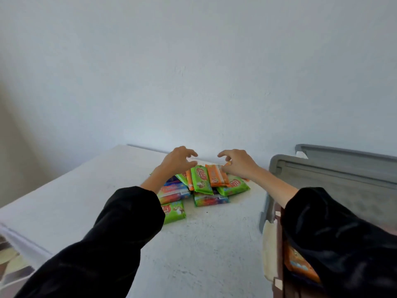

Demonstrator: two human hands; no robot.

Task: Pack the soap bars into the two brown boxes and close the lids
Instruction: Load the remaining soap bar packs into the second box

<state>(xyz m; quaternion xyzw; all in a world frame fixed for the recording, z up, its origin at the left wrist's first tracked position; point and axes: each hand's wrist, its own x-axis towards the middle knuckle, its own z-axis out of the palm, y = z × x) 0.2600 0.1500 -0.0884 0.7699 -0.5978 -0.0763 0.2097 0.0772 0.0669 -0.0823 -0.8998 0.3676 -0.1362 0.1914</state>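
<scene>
Beneath the left hand [179, 159], empty and clawed, soap bars [202, 186] lie heaped for gathering; right hand [238, 163] seemingly pinches an orange bar [217, 177].

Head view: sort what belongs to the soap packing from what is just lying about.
Job: soap bars; orange bar, pinched by the right hand; left hand, above the pile; brown box.
Lying about: grey frame; patterned item, lower left, unclear.

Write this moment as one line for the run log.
left hand: over soap pile, holds nothing | right hand: at orange bar, grip unclear
</scene>
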